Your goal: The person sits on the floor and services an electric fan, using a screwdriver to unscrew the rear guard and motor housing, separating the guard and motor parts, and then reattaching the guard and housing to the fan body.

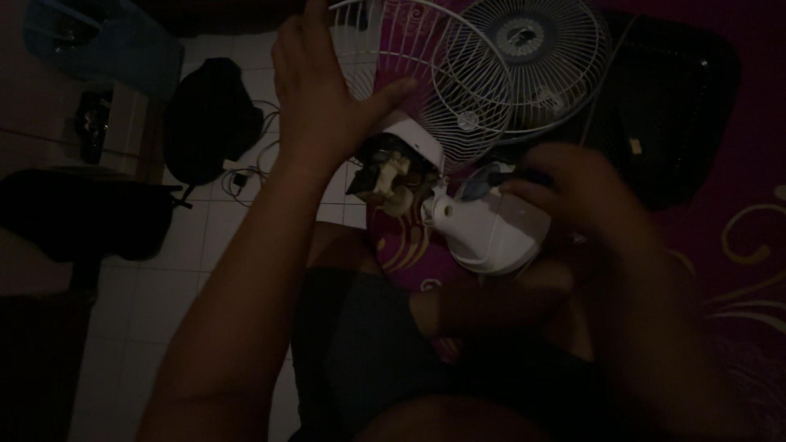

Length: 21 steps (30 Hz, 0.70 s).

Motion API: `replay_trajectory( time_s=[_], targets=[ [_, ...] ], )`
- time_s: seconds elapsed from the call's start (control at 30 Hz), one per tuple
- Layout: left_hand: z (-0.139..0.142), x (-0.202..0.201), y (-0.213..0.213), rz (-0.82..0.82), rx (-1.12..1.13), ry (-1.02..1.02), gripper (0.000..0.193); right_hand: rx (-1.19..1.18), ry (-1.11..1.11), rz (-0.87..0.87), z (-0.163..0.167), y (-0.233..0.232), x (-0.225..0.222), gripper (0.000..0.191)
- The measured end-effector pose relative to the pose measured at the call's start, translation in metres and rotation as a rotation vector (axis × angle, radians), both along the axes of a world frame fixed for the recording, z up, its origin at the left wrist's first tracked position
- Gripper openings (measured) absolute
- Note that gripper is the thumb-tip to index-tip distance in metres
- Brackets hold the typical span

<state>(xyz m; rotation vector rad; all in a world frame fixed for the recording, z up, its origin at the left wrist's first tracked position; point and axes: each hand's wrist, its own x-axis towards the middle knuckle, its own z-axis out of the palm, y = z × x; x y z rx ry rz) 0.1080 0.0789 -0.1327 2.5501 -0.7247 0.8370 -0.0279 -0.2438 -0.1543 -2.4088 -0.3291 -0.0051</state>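
My left hand [321, 90] rests flat against the white wire fan guard [426, 78], thumb stretched toward the exposed motor [391, 173]. The motor shows dark windings and a pale block behind the guard. My right hand [573, 192] is blurred and grips a dark slim tool [512, 174] whose tip meets the white rounded motor housing [491, 233]. The housing lies just below the motor, over my lap. A second round fan guard [532, 57] lies behind the first.
The scene is dim. A magenta patterned mat [737, 237] covers the right side, with a black bag [663, 106] on it. White floor tiles [176, 278], a dark bag [209, 119], cables [246, 176] and a dark chair [78, 213] lie to the left.
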Motion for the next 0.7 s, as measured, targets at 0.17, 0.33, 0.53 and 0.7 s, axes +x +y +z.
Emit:
replay_trajectory(
  time_s=[0.17, 0.33, 0.53, 0.7],
  targets=[
    [0.004, 0.0, -0.004, 0.006, 0.012, -0.019, 0.119, 0.058, -0.22, 0.125, 0.004, -0.004, -0.002, 0.035],
    [0.009, -0.005, -0.015, 0.041, 0.006, 0.005, 0.12, -0.043, 0.291, -0.174, 0.014, 0.008, -0.006, 0.037],
    [0.016, -0.017, -0.039, 0.086, -0.041, -0.051, 0.118, -0.302, 0.304, -0.135, 0.021, 0.002, -0.002, 0.039],
    [0.021, -0.022, -0.051, 0.112, -0.077, 0.077, 0.121, -0.243, -0.117, 0.197, 0.021, -0.014, -0.001, 0.029]
  ],
)
